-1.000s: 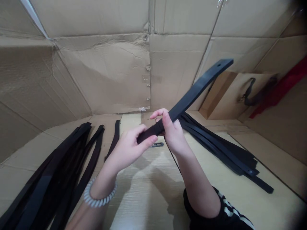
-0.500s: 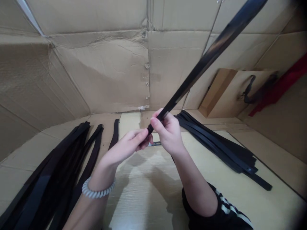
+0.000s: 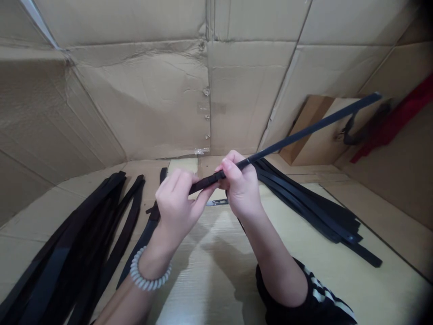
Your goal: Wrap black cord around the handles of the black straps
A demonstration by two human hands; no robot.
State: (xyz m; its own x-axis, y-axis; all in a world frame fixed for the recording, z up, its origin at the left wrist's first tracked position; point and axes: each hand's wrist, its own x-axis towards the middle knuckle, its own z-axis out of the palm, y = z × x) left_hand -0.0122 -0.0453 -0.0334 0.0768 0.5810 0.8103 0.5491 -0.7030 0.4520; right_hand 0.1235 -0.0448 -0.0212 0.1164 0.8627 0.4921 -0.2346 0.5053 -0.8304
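Between left pile (image 3: 67, 243) at 8 o'clock and right pile (image 3: 311, 210) at 3 o'clock on the pale surface (image 3: 338, 280), a black strap (image 3: 304, 132) has swung lower.
Its free end now points to 2 o'clock; left hand (image 3: 176, 201) and right hand (image 3: 241, 189) grip its near end, fingers (image 3: 176, 178) closed around it.

Light's even and warm, coming from above, so you only get soft shadows on the table (image 3: 338, 280). Wide lens bows the cardboard walls (image 3: 135, 90) near the edges. The right corners go dark, and the far end of the strap (image 3: 304, 132) looks smeared.
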